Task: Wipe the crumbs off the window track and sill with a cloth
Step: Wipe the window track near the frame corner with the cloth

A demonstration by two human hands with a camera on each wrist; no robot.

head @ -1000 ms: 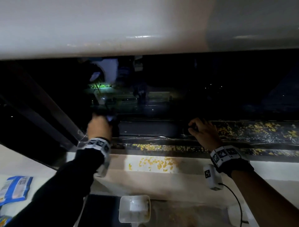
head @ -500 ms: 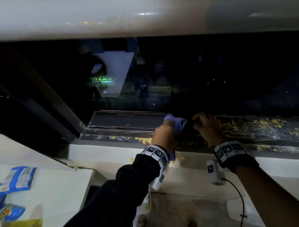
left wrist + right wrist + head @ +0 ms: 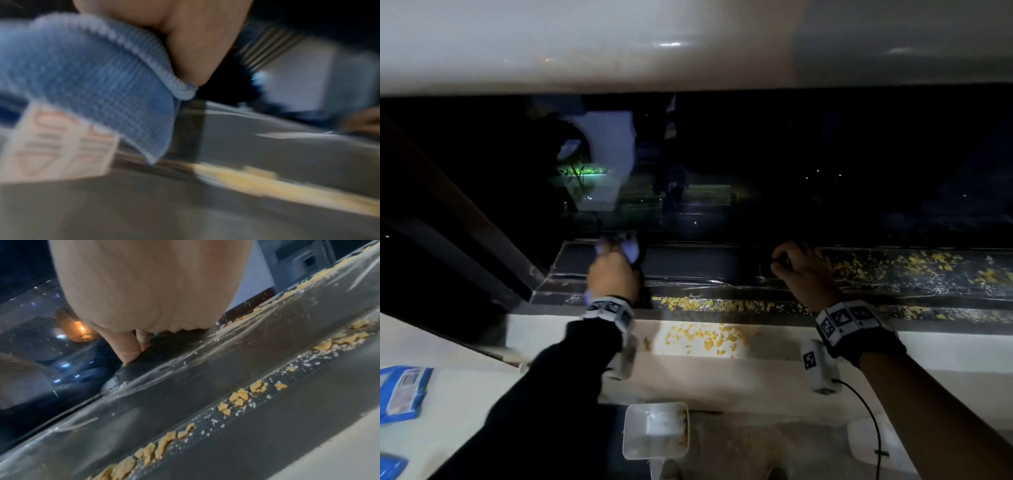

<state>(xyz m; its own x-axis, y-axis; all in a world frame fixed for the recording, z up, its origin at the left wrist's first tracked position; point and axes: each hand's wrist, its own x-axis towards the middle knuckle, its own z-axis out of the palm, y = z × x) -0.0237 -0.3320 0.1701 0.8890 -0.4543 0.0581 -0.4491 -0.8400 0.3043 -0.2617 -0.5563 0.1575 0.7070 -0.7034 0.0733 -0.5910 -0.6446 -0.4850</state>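
Note:
My left hand [image 3: 616, 255] grips a bunched blue cloth [image 3: 632, 251] against the far dark window track [image 3: 705, 265], near its left end. The left wrist view is blurred by motion and shows the cloth [image 3: 92, 78] hanging from my fist with a white label. My right hand [image 3: 787, 262] is further right on the same track, fingers curled on a small black object [image 3: 131, 373]. Yellow crumbs [image 3: 722, 305] line the near track, a patch lies on the white sill [image 3: 709, 337], and more cover the far track at right [image 3: 928, 267].
A white scoop [image 3: 655, 430] holding a few crumbs sits below the sill. Blue packets [image 3: 400, 390] lie on a white surface at the left. The dark window frame [image 3: 465, 219] slants in beside my left hand. A black cable [image 3: 866, 411] hangs from my right wrist.
My left hand swept the cloth right along the track to my right hand, then back to the left end. The right hand has stayed in place.

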